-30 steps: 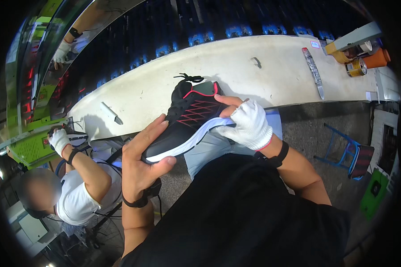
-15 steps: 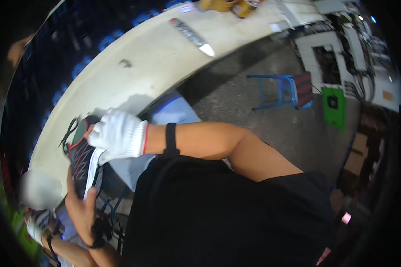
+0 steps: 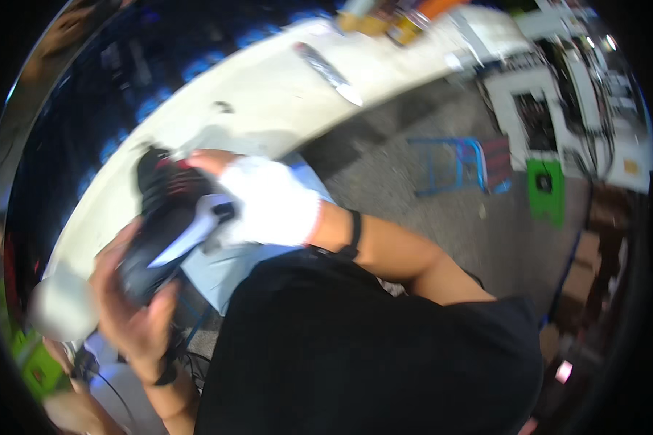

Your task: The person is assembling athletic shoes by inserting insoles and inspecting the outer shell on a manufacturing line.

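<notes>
A dark shoe [image 3: 165, 232] with red lacing is held at the pale table's edge, at the left; a white band [image 3: 189, 235] runs along its side. My bare left hand [image 3: 134, 312] curls round the shoe's near end, thumb on one side and fingers on the other. In a white glove with bare fingertips, my right hand [image 3: 268, 203] is closed at the upper part, its fingertips near the red lacing. Motion blurs this hand, and the glove hides part of the shoe.
A long flat tool [image 3: 329, 72] and a small dark scrap [image 3: 223, 107] lie on the curved pale table [image 3: 268, 101]. Yellow containers [image 3: 408, 27] stand at its far end. A blue-framed stool [image 3: 479, 167] and a green stool [image 3: 545, 192] are at right. Another person's arm [image 3: 83, 406] shows lower left.
Both hands and the shoe have shifted, my right hand moving to the right. The shoe has tilted, with its far end now farther up. My left hand has stayed around the near end.
</notes>
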The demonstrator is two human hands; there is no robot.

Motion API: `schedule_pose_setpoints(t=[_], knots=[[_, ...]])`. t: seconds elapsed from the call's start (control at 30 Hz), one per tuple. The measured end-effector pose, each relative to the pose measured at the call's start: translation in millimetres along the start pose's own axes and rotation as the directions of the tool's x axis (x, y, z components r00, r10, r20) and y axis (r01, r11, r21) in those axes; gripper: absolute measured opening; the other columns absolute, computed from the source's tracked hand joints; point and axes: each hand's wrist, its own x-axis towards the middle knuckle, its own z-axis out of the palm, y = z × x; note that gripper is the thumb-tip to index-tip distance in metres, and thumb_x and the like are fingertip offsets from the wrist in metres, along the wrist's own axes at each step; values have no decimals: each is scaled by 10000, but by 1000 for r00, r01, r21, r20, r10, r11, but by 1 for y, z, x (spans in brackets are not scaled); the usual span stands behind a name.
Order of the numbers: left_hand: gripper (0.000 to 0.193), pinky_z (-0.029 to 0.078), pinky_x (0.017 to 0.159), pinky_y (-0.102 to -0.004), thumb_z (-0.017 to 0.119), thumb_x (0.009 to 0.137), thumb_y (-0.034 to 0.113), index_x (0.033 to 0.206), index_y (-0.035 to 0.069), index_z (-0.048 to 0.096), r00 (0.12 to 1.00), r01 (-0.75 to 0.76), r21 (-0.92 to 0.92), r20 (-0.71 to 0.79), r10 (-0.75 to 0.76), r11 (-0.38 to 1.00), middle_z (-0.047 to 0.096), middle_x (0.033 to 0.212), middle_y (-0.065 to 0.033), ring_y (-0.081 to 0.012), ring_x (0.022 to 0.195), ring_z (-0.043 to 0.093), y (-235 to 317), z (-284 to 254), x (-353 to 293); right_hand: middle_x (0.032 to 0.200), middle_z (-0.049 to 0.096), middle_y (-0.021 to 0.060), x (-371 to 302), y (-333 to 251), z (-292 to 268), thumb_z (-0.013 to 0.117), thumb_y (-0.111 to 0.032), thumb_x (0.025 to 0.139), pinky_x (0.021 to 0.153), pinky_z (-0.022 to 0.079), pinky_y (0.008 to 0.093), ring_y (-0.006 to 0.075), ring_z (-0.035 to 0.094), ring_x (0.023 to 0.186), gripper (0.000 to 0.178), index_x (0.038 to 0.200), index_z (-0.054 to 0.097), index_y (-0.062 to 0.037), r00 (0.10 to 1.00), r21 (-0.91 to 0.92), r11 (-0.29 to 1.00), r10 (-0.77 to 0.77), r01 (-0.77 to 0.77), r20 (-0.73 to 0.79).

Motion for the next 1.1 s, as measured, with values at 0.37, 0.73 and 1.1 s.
schedule_pose_setpoints(t=[0.37, 0.73, 1.1], knots=[[575, 500, 706, -406, 1013, 685, 140, 1073, 70, 595, 896, -295, 52, -332, 295, 954, 622, 972, -123, -316, 840, 610, -40, 85, -3, 1172, 791, 205, 36, -56, -67, 1032, -472, 730, 1012, 614, 455, 341, 775, 1123, 764, 1225, 702, 8, 953, 65, 961, -275, 269, 124], [463, 468, 651, -396, 967, 732, 242, 844, 79, 549, 852, -441, -15, -322, 413, 897, 529, 852, -106, -301, 760, 554, -60, 91, 10, 1121, 784, 198, 47, -47, -64, 1059, -281, 725, 989, 623, 494, 359, 780, 1078, 598, 1103, 686, -5, 976, 293, 940, -205, 177, 67], [352, 572, 839, -439, 894, 826, 209, 1089, 86, 696, 975, -134, 69, -169, 144, 989, 691, 1081, -93, -345, 1012, 683, -119, 70, -5, 1013, 779, 211, 38, -15, -60, 976, -252, 833, 942, 630, 535, 361, 779, 977, 455, 1069, 675, -6, 969, 450, 858, -206, 246, -137]])
